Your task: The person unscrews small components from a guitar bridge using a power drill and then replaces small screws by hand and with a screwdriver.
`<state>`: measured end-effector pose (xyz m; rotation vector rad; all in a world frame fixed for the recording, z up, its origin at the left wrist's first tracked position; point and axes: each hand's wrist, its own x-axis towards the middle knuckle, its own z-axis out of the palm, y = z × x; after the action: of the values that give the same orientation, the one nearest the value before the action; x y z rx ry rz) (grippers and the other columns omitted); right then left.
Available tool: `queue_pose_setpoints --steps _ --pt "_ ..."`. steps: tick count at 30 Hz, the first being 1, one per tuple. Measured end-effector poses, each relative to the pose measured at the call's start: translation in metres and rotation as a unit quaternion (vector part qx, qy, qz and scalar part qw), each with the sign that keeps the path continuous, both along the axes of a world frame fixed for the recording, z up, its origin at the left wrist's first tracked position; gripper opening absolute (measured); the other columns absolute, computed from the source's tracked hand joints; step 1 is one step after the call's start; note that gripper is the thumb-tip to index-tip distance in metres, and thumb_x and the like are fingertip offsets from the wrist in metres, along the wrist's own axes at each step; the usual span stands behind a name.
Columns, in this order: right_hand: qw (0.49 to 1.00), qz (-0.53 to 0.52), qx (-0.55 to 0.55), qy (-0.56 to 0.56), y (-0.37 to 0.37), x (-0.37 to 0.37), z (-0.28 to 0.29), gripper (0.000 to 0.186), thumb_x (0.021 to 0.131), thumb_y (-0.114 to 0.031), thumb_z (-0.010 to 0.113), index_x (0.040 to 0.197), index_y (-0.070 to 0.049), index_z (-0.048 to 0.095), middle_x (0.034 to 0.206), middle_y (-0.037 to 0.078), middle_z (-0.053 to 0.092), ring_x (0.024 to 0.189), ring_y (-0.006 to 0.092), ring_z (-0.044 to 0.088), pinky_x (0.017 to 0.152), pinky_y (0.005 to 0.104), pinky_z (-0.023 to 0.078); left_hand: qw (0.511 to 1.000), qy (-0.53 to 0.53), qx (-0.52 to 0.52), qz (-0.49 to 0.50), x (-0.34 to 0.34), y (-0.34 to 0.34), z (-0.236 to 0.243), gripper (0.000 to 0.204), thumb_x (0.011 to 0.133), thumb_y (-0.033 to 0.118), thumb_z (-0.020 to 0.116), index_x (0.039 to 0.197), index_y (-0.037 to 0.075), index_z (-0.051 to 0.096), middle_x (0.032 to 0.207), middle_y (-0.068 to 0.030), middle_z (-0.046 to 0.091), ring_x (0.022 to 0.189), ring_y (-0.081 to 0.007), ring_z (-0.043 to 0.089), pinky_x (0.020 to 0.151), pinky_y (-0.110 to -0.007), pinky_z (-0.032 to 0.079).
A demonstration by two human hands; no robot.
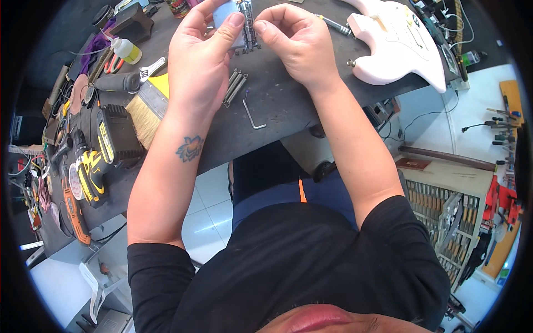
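Near the top centre, my left hand (197,61) grips a metal guitar bridge (248,30) with a flat plate and a row of small saddles, its thumb across the plate. My right hand (302,53) has thumb and fingertips pinched at the bridge's right edge; what lies between them is too small to name. Below them on the dark bench lie several coil springs (236,89) and a hex key (250,116). A pale pink guitar body (397,55) lies to the right, with a metal tool (336,25) beside it.
Along the left lie a brush (141,119), an adjustable wrench (152,67), a glue bottle (127,51), a yellow drill (89,169), an orange tool (75,211) and a battery charger (119,130). A cabinet of files (441,216) stands at the lower right, below the bench edge.
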<state>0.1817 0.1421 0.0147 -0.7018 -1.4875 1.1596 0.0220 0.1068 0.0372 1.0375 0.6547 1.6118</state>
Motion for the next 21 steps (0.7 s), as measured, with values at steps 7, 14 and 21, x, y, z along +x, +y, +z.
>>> queue_pose_setpoints --steps 7,14,21 --pt "0.999 -0.018 0.013 -0.026 -0.0031 -0.0017 0.0030 0.010 0.099 -0.010 0.071 0.098 -0.001 0.067 0.082 -0.004 0.063 0.069 0.0010 0.052 0.060 0.0181 0.042 1.000 0.002 -0.006 0.006 0.0008 -0.0015 -0.0007 0.045 0.098 -0.001 0.068 0.140 -0.006 0.053 0.119 -0.0114 0.068 0.104 -0.0133 0.066 0.092 -0.026 0.053" --pt "0.998 -0.025 0.032 -0.050 -0.0030 -0.0001 0.0024 0.009 0.098 -0.009 0.070 0.096 -0.001 0.067 0.079 -0.004 0.062 0.068 0.0014 0.052 0.059 0.0189 0.042 0.998 0.050 -0.001 0.042 0.0024 -0.0003 -0.0026 0.045 0.097 -0.004 0.067 0.139 -0.006 0.053 0.119 -0.0103 0.068 0.102 -0.0125 0.067 0.090 -0.025 0.054" --pt "0.992 -0.039 0.086 -0.082 -0.0042 -0.0012 0.0046 0.013 0.101 -0.012 0.066 0.095 -0.001 0.067 0.078 -0.002 0.062 0.069 0.0046 0.054 0.061 0.0222 0.045 0.997 0.061 -0.007 0.039 0.0001 -0.0010 -0.0042 0.044 0.097 -0.003 0.068 0.139 -0.005 0.054 0.117 -0.0094 0.068 0.100 -0.0117 0.067 0.089 -0.025 0.055"
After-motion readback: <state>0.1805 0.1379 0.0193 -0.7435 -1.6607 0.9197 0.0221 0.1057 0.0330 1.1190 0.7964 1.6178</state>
